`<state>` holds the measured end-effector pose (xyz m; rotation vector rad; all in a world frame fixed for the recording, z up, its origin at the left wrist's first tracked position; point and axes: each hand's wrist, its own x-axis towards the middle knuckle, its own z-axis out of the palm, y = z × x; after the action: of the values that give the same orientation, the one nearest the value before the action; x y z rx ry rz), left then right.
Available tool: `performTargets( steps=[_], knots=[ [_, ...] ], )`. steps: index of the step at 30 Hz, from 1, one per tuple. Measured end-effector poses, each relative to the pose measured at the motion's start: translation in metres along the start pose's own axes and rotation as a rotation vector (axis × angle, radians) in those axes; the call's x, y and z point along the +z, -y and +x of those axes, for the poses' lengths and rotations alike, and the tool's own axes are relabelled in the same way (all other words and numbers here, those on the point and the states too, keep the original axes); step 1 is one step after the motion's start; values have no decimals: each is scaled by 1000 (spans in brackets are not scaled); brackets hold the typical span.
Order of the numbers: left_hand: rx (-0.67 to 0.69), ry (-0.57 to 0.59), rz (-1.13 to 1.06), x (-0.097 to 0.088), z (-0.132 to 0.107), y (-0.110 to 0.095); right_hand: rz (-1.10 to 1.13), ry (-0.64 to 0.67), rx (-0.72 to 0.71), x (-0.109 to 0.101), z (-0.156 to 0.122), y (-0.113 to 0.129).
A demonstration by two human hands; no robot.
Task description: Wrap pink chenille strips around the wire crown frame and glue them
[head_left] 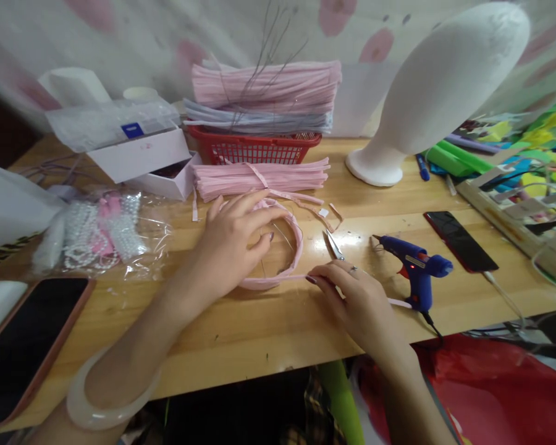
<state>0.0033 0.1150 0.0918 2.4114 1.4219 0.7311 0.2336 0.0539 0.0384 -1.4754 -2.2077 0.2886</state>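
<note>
Pink hoop (265, 283) near glue gun (416, 264)

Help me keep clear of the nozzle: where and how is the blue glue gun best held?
Likely grip the blue glue gun by its handle, coming from the near right: the handle extends to the near side, while the nozzle points left, away from that approach.

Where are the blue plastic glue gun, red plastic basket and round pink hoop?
Blue plastic glue gun (416, 257), head view: its body.
Red plastic basket (259, 152), head view: its latticed front wall.
Round pink hoop (263, 284), head view: its near edge.
</note>
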Motion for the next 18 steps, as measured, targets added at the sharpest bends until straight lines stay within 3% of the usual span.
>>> performTargets(
  steps=[8,18],
  knots=[
    [103,43,-168,-15,12,8,116,129,47,0,9,-4],
    [206,287,-298,-50,29,17,456,133,147,-24,6,13]
  ],
)
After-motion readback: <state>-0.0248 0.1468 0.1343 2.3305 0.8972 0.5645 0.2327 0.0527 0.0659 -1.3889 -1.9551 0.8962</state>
